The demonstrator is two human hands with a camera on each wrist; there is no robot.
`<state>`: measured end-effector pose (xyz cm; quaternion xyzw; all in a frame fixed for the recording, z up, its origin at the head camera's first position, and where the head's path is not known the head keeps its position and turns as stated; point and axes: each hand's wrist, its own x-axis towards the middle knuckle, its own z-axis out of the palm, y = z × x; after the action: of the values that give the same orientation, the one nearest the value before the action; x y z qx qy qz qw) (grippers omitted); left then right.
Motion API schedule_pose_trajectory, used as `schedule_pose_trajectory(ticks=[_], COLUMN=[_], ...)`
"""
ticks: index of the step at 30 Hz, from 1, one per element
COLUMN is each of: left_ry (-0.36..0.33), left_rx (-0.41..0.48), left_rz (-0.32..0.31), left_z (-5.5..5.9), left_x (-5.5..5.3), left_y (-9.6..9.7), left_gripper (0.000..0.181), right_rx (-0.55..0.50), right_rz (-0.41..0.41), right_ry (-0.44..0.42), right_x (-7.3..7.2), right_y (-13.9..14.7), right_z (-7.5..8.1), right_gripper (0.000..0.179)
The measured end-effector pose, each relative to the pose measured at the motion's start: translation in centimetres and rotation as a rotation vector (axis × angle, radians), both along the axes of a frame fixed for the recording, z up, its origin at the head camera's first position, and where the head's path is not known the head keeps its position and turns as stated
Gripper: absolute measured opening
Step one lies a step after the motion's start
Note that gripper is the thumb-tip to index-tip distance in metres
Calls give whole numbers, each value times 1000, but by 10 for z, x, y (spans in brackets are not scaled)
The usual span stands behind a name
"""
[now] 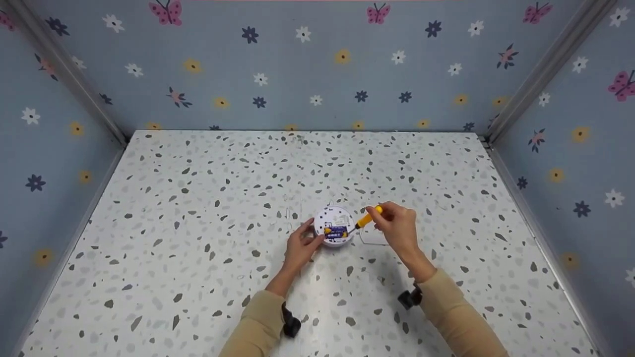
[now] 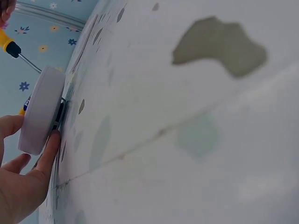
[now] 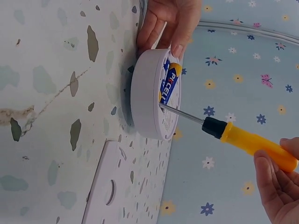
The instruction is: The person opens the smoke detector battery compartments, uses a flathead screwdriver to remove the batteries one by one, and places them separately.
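Note:
A round white battery-powered device lies with its battery side up, tilted slightly off the table in the left wrist view. Blue and yellow batteries sit in its open compartment. My left hand grips its left edge, thumb on top at the batteries and fingers around the side and below. Between thumb and fingers, my right hand pinches the yellow handle of a screwdriver. The metal tip reaches into the compartment at the end of a battery; its exact contact is hidden. A flat white cover lies beside the device.
The speckled white table spreads around both hands. Flowered blue panels stand at its back and both sides. Black wrist cameras hang by the tan sleeves.

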<state>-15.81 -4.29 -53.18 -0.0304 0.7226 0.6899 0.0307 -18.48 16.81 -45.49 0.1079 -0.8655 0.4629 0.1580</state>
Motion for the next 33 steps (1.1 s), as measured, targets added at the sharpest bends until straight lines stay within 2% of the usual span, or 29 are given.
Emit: schedule_pose_trajectory(ticks=[2,5,10,14,19,21,24,26,31,33], left_ry=[5,11,19,24,16,10,4,-6,-44,-53], left_rx=[-3,3,22,1,13,25,40,56,90,104], left_rz=[-5,-11,-4,24,74,92,113,124,148,146], left_z=[7,7,-12,-25,-27,-27,-28,-28,-27,-27], left_x=[3,2,-5,-10,-12,-12,-13,-13,-13,-13], left_y=[1,2,2,4,7,8,9,10,11,11], left_gripper=[56,56,56,54,53,52,52,52,52,53], right_rx=[-11,-21,-18,-15,-47,-71,-103,-139,-119,-102], right_rz=[5,7,-9,-22,-35,-47,-64,-68,-129,-164], right_ry=[14,25,25,44,55,63,64,60,99,109], right_x=[0,0,1,4,5,10,10,4,-38,-50], right_y=[0,1,1,1,3,0,3,9,40,48], right_z=[-1,-2,-4,-5,-9,-3,-8,-22,-111,-135], right_gripper=[24,25,26,24,24,22,21,19,17,17])
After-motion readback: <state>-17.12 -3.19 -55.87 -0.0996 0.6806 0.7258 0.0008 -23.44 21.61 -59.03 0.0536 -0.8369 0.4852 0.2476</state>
